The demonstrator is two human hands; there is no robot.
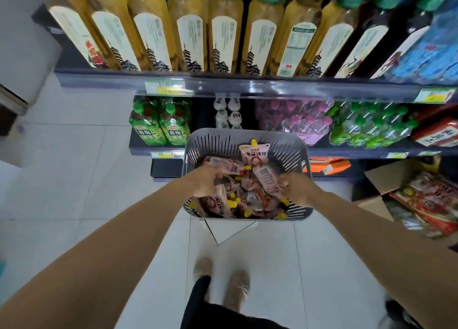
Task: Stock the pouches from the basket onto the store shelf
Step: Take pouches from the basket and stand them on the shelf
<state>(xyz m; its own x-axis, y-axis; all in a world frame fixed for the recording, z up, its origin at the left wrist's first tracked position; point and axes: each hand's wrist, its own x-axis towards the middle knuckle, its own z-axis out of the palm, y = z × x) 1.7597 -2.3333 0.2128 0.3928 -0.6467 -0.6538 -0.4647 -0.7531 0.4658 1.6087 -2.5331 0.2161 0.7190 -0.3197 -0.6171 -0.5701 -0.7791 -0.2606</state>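
Grey slotted basket (210, 140) sat on the floor at centre frame, just in front of the store shelf (247, 87), w/ its far rim under the lower shelf edge. It was full of pink-and-white spouted pouches (247, 197) w/ yellow caps, piled loosely; one pouch (254, 155) stood upright against the far wall, cap up.

Both arms reached down from the bottom corners of the frame into the basket. Left hand (205, 182) was at the basket's left side, fingers curled closed around a pouch or two near the top of the pile; exact count couldn't be told. Right hand (298, 188) was at the right side, fingers bent in around the lower end of a tilted pouch (267, 178) that leaned up toward frame centre.

Top of frame: a row of tall yellow drink bottles (190, 38) w/ green caps on the upper shelf, price tags (164, 87) on the rail below. Lower shelf, mid-frame: green tea bottles (161, 128) at left, shrink-wrapped packs of pink-capped (295, 120) and green-capped bottles (366, 125) at right. An open cardboard box (391, 177) of red packets sat at right edge. Person's shoes (223, 284) stood on pale tiles at bottom centre.
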